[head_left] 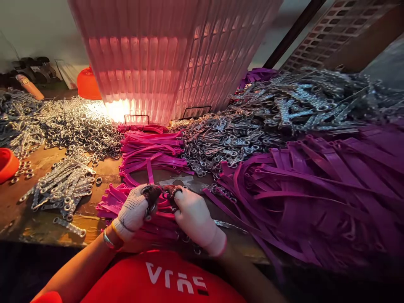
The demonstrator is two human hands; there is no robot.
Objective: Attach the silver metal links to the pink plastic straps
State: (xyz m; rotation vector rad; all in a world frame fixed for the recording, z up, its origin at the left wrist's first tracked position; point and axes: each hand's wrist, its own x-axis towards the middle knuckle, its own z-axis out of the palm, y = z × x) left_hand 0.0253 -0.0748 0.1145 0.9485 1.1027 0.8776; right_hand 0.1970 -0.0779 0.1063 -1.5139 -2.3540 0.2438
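My left hand, in a white glove with dark dots and dark, worn fingertips, is closed near the table's front edge. Close beside it, my right hand, gloved in white too, has its fingers bent in a pinch. The fingertips of both hands meet; what lies between them is too small and dark to make out. Under and behind the hands are magenta straps with looped ends. A twisted silvery metal link shows just right of my right wrist; I cannot tell whether the hand touches it.
Piles of metal links with ringed ends cover the left, and more metal links heap up at the back right. Purple straps fill the right side. Ribbed translucent trays stand upright behind, beside an orange lamp.
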